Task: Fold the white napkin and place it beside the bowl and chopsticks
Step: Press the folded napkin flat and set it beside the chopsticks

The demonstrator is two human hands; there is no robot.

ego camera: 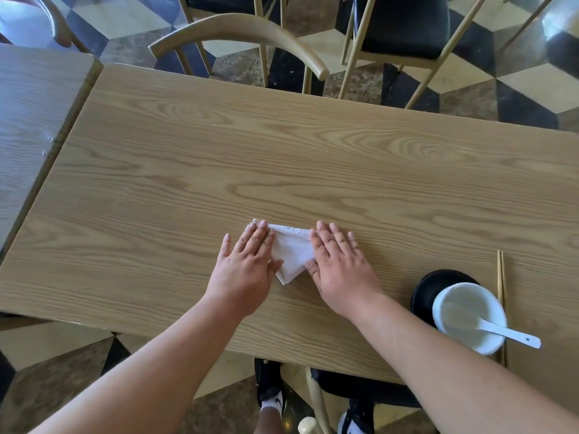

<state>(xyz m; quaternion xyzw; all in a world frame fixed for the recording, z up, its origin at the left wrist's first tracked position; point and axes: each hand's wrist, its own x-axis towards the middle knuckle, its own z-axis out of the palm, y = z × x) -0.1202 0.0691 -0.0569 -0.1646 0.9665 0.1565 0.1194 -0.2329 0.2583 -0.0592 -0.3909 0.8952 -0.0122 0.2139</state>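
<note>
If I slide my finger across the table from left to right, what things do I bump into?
Left hand → white napkin → right hand → black dish → white bowl with its spoon → chopsticks.

Both hands are flat on the wooden bench point(282, 151), left hand point(242, 270) and right hand point(340, 270) pressing either side of a white napkin point(293, 253) folded into a triangle, with a white bowl point(468, 317), spoon point(510, 335), black dish point(435, 285) and chopsticks point(500, 277) off to the right.
</note>
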